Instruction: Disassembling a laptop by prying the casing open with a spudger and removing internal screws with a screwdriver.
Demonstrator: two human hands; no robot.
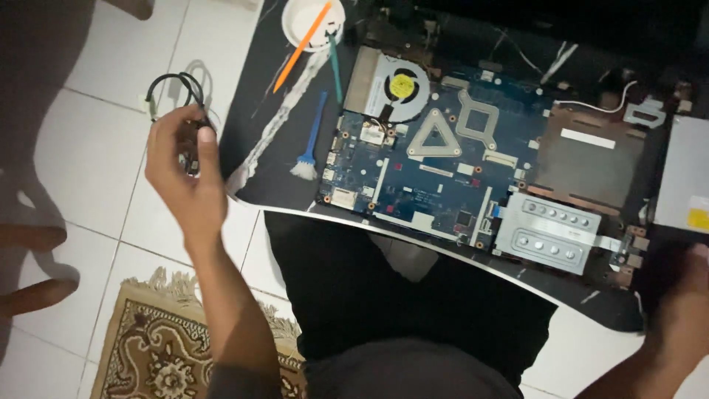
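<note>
The left hand (pixel 185 174) is raised over the white tiled floor (pixel 96 133) at the left of the scene, its fingers closed around a small dark part with a looped black cable (pixel 176 87) that curls up and away from the fingertips on the far side. The cable hangs clear of the floor and well apart from the opened laptop (pixel 509 155), which lies to the right on a dark mat (pixel 258 111). The laptop's inside is bare: a blue circuit board (pixel 421 170) fills the middle, a round fan (pixel 399 87) with a yellow centre sits at its far left corner, and a silver metal bracket (pixel 546 233) lies at the near right. The right hand (pixel 683 310) rests at the near right corner of the laptop, far from the cable; it is blurred and partly cut off by the edge, so I cannot tell how far it is open or whether it grips anything. On the mat between the left hand and the laptop lies a small brush (pixel 310 140) with a blue handle and white bristles, just beside the board's left edge. Farther off stands a white round dish (pixel 314 22), with an orange stick (pixel 301 48) laid across it and a green tool (pixel 334 66) beside it. A patterned rug (pixel 170 347) lies on the floor near the person's left arm.
</note>
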